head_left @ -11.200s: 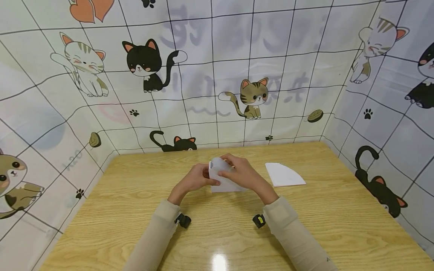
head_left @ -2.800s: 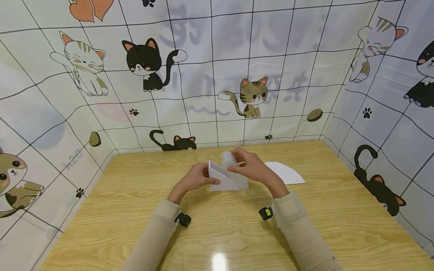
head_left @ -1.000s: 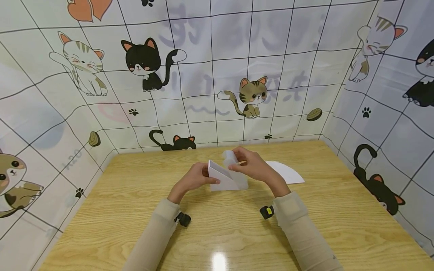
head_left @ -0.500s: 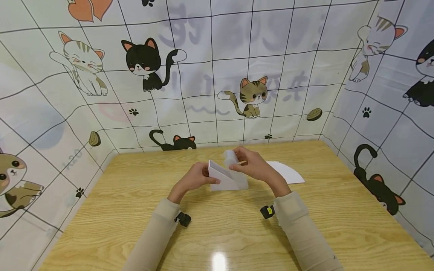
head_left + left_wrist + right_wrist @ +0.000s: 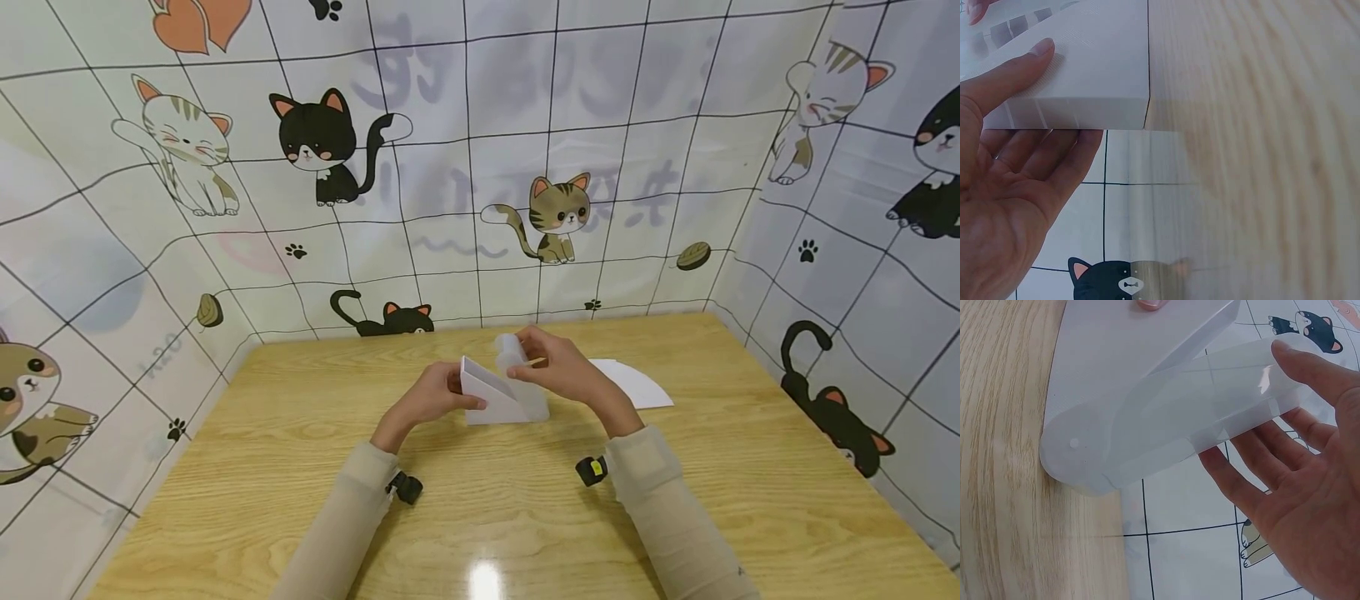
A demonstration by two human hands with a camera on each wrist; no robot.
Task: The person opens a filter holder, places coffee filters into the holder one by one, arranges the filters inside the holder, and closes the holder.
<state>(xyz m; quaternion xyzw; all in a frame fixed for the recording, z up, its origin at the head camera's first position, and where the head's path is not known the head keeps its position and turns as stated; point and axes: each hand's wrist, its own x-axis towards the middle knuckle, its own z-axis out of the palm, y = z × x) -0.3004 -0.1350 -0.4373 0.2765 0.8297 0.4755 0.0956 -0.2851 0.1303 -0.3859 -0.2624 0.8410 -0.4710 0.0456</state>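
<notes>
A white box (image 5: 491, 402) stands upright on its edge on the table, its upper side sloping down to the right. My left hand (image 5: 429, 393) grips its left end, thumb on the near face and fingers behind, as the left wrist view confirms. A translucent plastic cover (image 5: 1166, 406) is swung out from the box, with a small round pivot mark near its lower corner. My right hand (image 5: 558, 367) holds the cover's upper end between thumb and fingers. Right of the box lies a fan-shaped white stack, like folded paper (image 5: 637, 385), partly behind my right hand.
The pale wooden table (image 5: 315, 383) is backed by a white cat-print sheet (image 5: 450, 250) on the left, far and right sides. A small black device (image 5: 407, 488) sits at my left wrist, another black device (image 5: 591, 471) at my right.
Since the oldest frame, the translucent cover has swung rightward, away from the white box, with my right hand on it. Over the last second both hands have stayed nearly still.
</notes>
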